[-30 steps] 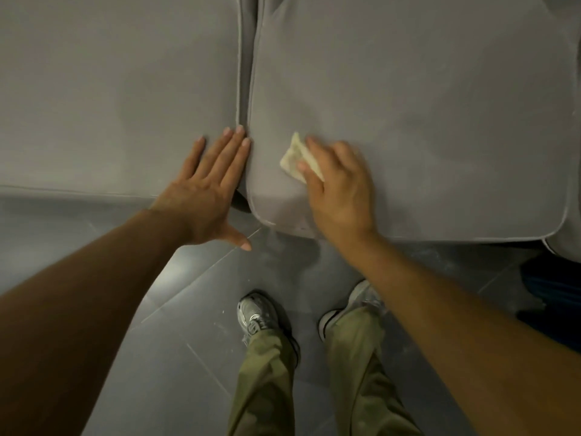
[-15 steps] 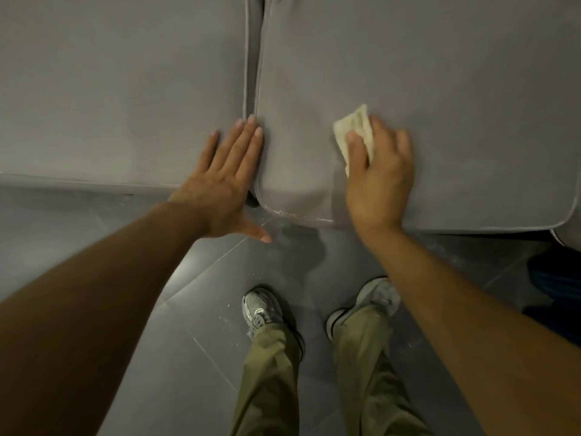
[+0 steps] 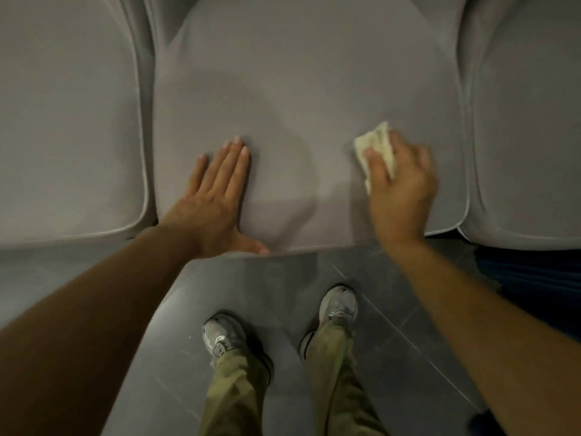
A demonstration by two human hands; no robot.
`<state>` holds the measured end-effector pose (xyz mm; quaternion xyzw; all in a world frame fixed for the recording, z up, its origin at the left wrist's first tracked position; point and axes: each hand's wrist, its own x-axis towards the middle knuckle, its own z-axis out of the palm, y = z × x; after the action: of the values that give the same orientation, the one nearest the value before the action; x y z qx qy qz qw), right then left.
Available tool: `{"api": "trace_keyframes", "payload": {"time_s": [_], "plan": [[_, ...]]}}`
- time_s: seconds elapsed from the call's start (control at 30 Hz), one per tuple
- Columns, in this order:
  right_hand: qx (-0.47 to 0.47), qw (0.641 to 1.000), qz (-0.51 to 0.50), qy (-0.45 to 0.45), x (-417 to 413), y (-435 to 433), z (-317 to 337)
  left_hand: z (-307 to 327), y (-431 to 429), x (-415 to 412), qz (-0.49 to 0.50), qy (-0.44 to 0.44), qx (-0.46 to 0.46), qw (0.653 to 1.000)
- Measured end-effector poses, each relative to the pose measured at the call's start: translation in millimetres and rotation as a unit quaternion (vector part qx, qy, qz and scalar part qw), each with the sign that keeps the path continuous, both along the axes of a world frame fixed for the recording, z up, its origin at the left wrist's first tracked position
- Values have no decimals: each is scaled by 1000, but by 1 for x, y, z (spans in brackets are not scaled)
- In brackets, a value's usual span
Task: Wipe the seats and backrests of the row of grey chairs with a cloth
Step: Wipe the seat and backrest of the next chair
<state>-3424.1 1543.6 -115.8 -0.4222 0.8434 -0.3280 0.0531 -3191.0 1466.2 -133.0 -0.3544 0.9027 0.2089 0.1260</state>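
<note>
grey seat [image 3: 298, 89] bears flat left hand [image 3: 213, 202], right hand [image 3: 402, 190] holding cloth [image 3: 379, 140].

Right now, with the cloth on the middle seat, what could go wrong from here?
1. The cloth is small and bunched under the right hand, so passes may leave unwiped strips on the middle seat.
2. The left hand rests flat on that seat; the patch beneath it could be skipped.
3. Dim light may hide missed spots.
</note>
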Motion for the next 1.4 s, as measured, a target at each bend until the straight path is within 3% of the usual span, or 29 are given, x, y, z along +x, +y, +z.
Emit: {"api": "trace_keyframes", "payload": {"time_s": [0.13,0.23,0.37,0.43,0.53,0.73,0.8,0.9,0.97,1.13,1.27,1.4], "plan": [[99,992,-57,43,-35,10,-20,-5,2,-39,-11,23,-13,1000],[62,996,58,26,8,28,-26,-6,1,-51,-24,13,-23,999],[30,973,228,-6,15,39,-16,-1,2,-55,-19,-19,-6,1000],[25,981,194,-7,-8,30,-10,2,1,-61,-9,-27,5,1000],[1,1000,29,10,-66,3,-4,3,-5,-77,-4,-33,11,999],[134,987,-88,26,-139,-44,-17,0,-25,-112,43,-12,27,999],[136,990,-26,32,-114,-48,-20,-2,-27,-119,47,-17,33,998],[59,981,186,1,-60,-42,-18,-1,-28,-123,46,-33,35,998],[57,971,234,-8,-47,-44,-13,1,-30,-124,47,-44,41,997],[69,988,139,-20,-82,-82,-10,12,-46,-119,74,-63,49,994],[133,989,61,10,-109,-128,-17,13,-70,-105,101,-70,40,992],[127,987,99,14,-55,-152,-32,10,-91,-85,114,-66,40,991]]}}
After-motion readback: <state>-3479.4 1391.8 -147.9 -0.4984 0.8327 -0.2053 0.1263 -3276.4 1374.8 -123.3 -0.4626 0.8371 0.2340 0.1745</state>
